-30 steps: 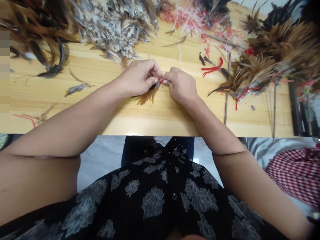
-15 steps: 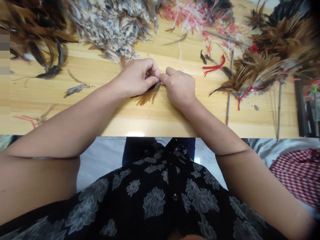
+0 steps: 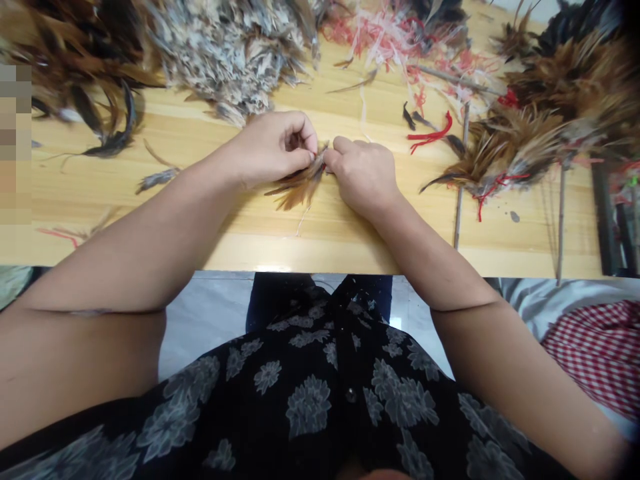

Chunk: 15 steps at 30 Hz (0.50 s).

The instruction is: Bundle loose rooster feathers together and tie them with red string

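Note:
A small bunch of brown feathers [image 3: 295,190] lies low over the table between my hands, its tips fanned toward me and to the left. My left hand [image 3: 283,147] is closed in a pinch at the top of the bunch. A tiny red speck shows at its fingertips, too small to name. My right hand [image 3: 364,175] has its fingers pressed together around the narrow right end of the bunch, partly hiding it. A thin pale strand [image 3: 302,220] hangs below the feathers.
Grey feathers [image 3: 240,53] and brown feathers [image 3: 95,47] are heaped at the back left. Tangled pink and white strips [image 3: 375,33] lie behind my hands. At right are red cords [image 3: 435,133], tied feather bundles [image 3: 505,147] and thin sticks [image 3: 461,200]. The table's edge [image 3: 300,267] is close to me.
My hands have drawn slightly apart, the right one shifting right. More of the feather bunch now shows between the fingertips. The whole view has shifted a little.

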Tool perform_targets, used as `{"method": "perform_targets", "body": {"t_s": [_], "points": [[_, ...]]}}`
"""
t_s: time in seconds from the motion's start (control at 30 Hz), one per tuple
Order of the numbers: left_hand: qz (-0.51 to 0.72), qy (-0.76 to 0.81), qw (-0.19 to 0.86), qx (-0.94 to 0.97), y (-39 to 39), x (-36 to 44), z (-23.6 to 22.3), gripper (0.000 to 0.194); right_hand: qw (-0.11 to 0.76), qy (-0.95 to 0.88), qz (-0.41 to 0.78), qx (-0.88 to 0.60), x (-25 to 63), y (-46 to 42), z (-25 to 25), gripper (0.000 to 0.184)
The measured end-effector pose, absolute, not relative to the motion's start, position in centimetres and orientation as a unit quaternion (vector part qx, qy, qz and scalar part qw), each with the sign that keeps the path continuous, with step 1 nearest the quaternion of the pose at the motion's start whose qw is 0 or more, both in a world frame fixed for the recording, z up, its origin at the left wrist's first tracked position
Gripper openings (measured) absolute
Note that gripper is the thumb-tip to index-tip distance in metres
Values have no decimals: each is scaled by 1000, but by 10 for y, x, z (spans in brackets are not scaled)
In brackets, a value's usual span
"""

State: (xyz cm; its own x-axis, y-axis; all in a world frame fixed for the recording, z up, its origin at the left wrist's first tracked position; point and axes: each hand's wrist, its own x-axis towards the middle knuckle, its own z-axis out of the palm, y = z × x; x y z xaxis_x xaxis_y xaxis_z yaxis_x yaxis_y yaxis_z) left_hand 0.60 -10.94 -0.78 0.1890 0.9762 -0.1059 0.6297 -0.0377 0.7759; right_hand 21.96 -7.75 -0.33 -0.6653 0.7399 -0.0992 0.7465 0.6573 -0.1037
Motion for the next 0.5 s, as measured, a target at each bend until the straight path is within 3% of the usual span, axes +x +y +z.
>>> {"method": "perform_targets", "body": {"t_s": [0.4,0.5], "points": [[150,601,206,757,-121,6,-13,56,41,913,-60,401,222,-77,2,46],[118,613,199,755,-123,10,-16,37,34,915,-51,398,223,-77,3,51]]}}
